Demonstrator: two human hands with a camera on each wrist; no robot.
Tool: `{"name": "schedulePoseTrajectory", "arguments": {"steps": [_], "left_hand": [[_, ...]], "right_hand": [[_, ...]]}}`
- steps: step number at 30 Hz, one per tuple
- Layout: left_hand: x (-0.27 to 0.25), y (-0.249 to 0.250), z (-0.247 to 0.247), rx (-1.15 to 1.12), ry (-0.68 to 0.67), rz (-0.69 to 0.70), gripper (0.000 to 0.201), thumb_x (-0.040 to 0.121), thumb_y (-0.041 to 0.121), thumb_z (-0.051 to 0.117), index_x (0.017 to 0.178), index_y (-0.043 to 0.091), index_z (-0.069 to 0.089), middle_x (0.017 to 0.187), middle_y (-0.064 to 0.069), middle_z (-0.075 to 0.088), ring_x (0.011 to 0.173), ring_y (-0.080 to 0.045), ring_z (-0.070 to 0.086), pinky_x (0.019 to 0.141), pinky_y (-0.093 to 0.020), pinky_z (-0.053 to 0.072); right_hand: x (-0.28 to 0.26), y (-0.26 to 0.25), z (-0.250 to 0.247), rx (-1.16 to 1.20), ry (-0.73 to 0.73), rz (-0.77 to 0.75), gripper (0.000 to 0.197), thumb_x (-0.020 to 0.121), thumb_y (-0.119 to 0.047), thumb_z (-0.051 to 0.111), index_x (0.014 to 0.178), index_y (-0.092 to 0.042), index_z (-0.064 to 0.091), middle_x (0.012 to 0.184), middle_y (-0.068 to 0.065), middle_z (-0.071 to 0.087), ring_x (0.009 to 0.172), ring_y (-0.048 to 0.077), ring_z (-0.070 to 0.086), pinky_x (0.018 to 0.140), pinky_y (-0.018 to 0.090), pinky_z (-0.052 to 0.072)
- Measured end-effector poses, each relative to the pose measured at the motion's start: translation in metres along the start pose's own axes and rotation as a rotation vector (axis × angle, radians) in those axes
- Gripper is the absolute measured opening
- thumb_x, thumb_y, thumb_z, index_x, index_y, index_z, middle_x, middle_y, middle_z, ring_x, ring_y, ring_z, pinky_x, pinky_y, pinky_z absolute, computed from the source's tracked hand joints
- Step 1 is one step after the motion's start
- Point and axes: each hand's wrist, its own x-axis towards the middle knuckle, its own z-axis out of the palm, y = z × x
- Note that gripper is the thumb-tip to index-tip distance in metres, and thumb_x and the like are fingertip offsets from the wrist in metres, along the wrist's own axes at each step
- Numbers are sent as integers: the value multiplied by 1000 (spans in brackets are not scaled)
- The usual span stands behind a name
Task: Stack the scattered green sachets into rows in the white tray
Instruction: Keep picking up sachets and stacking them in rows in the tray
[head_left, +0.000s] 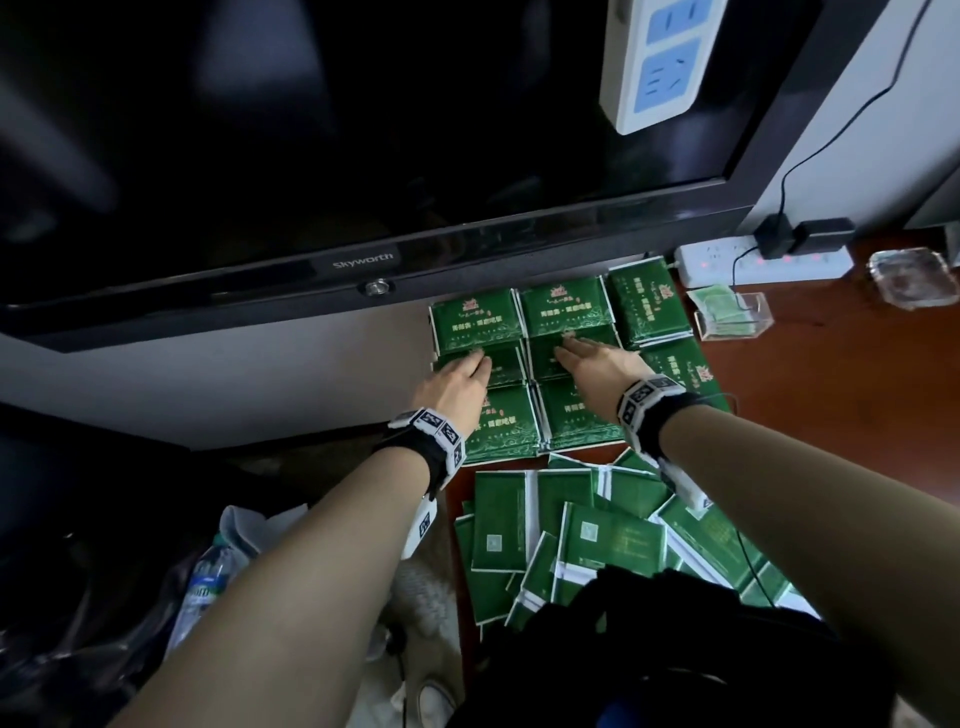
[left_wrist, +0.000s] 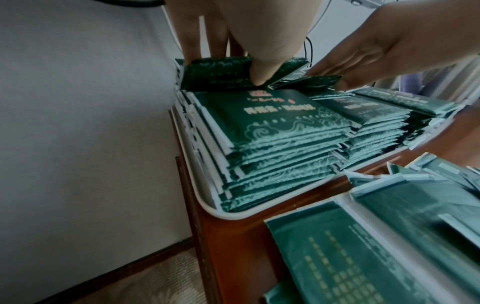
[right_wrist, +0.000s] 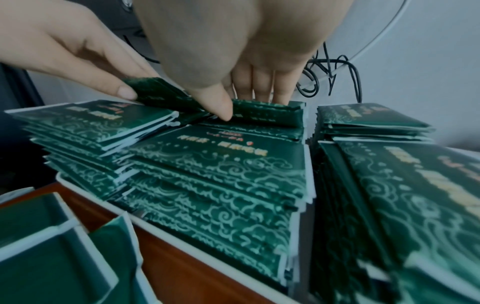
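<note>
Seating flat green foil sachets (head_left: 524, 525) in the white plastic tray (left_wrist: 262, 214).
Left hand (head_left: 457, 379) and right hand (head_left: 597, 364) each pinch a sachet over the middle row's left stacks, long edges running left-right.

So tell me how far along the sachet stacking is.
Done: the white tray already holds several tall, neat stacks of green sachets in rows. In hand: the left hand and right hand each grip a small bundle, setting it into the middle row. Left: a loose pile of sachets lies scattered on the wooden table in front of the tray.
</note>
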Motion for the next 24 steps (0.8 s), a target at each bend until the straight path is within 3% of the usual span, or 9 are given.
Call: {"name": "schedulePoseTrajectory", "arguments": {"steps": [6,11,18,24], "left_hand": [[4,-4,1,9,-33,56,60,105,40,38,154,10,25,162,-3,19,144,-22,31,107,-41,45],[10,-2,-2,18,-41,58,62,103,41,41,153,8,26,160,-5,23,143,-24,32,109,-40,43],[18,-6,-2,-15,-3,82,61,100,37,50,150,7,33,157,-8,31,142,-24,32,111,-38,38],[19,-9,1,-18,13,73,61,99,43,49,149,10,36,155,-5,33,140,-23,34,109,-41,39]], "right_hand": [[3,8,2,36,14,-3,72,90,-3,55,155,-18,28,160,3,26,143,25,30,110,39,39],[10,14,5,37,34,7,73,86,1,59,150,-26,37,148,2,37,135,25,37,108,40,43],[17,18,11,49,36,-1,77,85,5,58,149,-32,38,148,2,35,136,26,35,110,43,41],[25,19,17,57,62,-7,75,86,2,63,147,-34,40,148,3,37,136,28,37,108,45,44]]}}
